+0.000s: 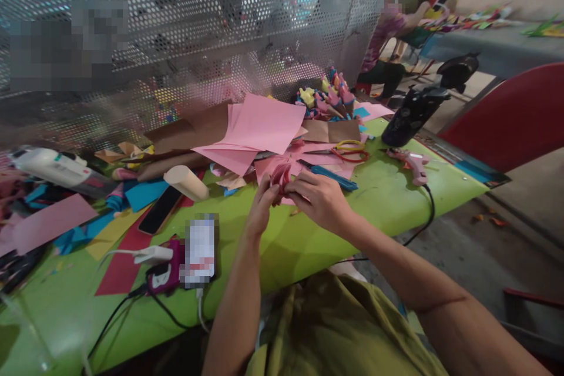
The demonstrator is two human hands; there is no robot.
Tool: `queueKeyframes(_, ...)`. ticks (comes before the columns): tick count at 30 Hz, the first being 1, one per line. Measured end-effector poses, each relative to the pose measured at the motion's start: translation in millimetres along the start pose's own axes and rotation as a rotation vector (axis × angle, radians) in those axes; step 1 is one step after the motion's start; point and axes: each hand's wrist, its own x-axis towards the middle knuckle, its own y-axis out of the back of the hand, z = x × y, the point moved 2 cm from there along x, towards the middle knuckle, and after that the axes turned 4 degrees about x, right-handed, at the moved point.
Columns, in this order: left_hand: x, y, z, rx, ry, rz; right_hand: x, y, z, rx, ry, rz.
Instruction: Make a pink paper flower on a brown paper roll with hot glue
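Note:
A pink paper flower (281, 175) is between my two hands, just above the front part of the green table. My left hand (263, 202) grips it from the left with the fingers closed. My right hand (318, 197) pinches its right side, fingertips together at the petals. Behind the flower lie pink paper sheets (268, 123) in a loose pile. Scissors with red and yellow handles (352, 151) rest on the paper beyond my right hand. A blue-handled tool (335, 177) lies close behind that hand.
On the green table (370, 208), a pink glue gun (412, 164) and a dark bottle (414, 114) stand or lie at right. At left are a phone (200, 252), a purple power strip (163, 273), cords and coloured paper. A perforated metal panel (185, 53) rises behind. A person (385, 35) sits farther off.

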Motion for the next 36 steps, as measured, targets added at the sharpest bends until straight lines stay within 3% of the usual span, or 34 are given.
queueKeyframes(9, 0, -1.4, -1, -0.032, 0.031, -0.004, 0, 6, 4, -0.026, 0.028, -0.117)
queueKeyframes(19, 1, -3.6, -1, -0.047, 0.081, -0.049, 1, 11, 7, -0.015, 0.064, -0.155)
queueKeyframes(36, 0, -3.7, -6, -0.057, 0.14, -0.036, -3, 9, 8, 0.0, 0.07, -0.111)
